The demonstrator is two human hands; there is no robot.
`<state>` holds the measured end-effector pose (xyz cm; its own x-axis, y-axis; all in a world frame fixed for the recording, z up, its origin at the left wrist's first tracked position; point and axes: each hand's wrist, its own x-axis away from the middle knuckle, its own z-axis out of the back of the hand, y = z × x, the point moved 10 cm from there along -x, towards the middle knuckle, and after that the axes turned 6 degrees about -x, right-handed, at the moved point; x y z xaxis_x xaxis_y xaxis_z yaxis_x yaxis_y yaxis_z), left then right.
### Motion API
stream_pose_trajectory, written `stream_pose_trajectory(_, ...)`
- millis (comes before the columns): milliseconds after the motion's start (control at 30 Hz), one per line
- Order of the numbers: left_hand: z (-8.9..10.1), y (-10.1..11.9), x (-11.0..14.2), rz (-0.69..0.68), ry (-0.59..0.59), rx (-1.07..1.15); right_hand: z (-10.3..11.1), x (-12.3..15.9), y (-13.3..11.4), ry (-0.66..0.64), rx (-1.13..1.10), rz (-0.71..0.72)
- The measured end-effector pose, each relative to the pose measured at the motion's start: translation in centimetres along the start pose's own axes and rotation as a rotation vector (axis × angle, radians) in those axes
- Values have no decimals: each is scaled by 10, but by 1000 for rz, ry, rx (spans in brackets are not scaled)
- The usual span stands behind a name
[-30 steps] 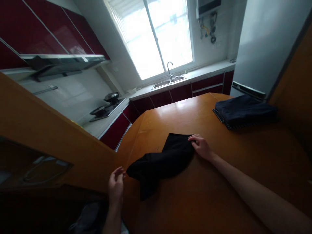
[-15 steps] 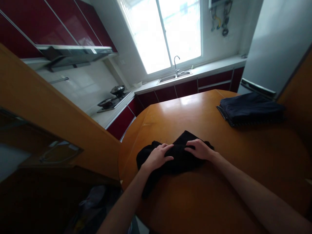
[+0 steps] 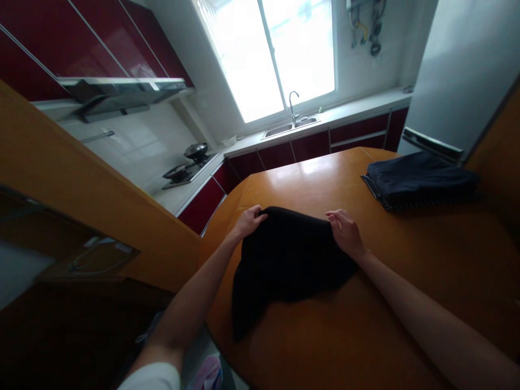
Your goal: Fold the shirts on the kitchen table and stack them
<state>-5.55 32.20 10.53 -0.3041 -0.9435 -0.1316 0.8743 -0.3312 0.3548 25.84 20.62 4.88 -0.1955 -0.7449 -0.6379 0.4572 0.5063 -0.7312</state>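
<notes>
One black cloth [image 3: 294, 257] on the wooden table [image 3: 312, 336], kinda uneven along the near side | left hand [image 3: 248, 222] pinching its far-left corner | right hand [image 3: 345, 233] pinching the far-right one, edge pretty straight between | folded navy clothes [image 3: 422, 176] off to the right

One head-worn camera is looking forward and down from above the near side of the worktop [image 3: 317, 336], framing the left hand [image 3: 247, 221] and right hand [image 3: 346, 234] close by, mid-picture. It is facing the window [image 3: 304, 65] and sink [image 3: 280, 130], both lying well back. Red cabinets [image 3: 93, 40] are filling the upper left corner. Frame is sitting aslant, sink side rising rightward.
</notes>
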Motion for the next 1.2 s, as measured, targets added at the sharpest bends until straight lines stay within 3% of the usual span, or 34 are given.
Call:
stream_pose_trajectory(100,24,-27,-17,148,211,-102,7,1,3,81,64,-9)
stream_pose_trajectory(167,18,-21,-16,47,231,-134,2,3,6,63,69,-20)
stream_pose_trajectory(267,-22,-5,-5,-160,25,-152,-11,5,12,-3,61,-29)
stream_pose_trajectory(333,-42,-11,4,-146,-86,-155,-18,6,19,-31,51,-45)
stream_pose_trajectory(400,-48,-28,8,-43,-88,-162,-20,6,27,-36,40,-70)
stream_pose_trajectory(633,-36,-64,-5,142,53,-76,-13,8,55,27,-65,-213)
stream_pose_trajectory(867,-21,-80,-11,220,36,30,-16,10,68,6,-64,-291)
stream_pose_trajectory(967,-14,-70,0,149,108,12,-16,10,68,-10,-43,-287)
stream_pose_trajectory(1100,-39,-30,17,-92,-68,-190,-16,10,69,-7,-60,-285)
stream_pose_trajectory(1200,-43,-20,23,-18,-146,-371,-15,10,69,-4,-51,-290)
